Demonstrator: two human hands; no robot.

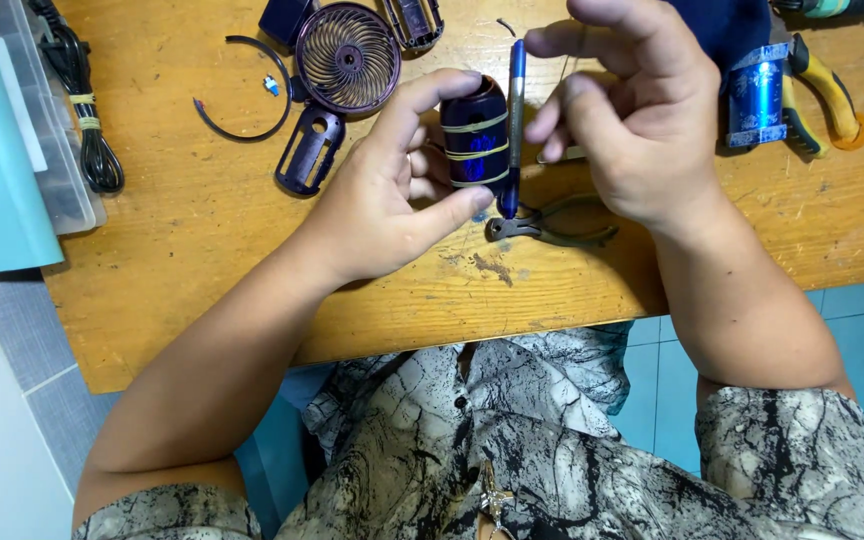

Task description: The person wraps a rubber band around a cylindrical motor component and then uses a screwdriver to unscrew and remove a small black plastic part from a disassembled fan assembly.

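the left hand (382, 205) gripped a dark cylinder (474, 135) between thumb and fingers; the right hand (632, 120) pinched a blue pen (515, 125) upright beside it, above pliers (547, 230) on the table (202, 230).

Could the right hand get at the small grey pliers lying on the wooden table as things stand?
Probably yes, once freed. The small grey pliers lie uncovered just below the right hand, but that hand holds a slim blue pen-shaped tool upright against them.
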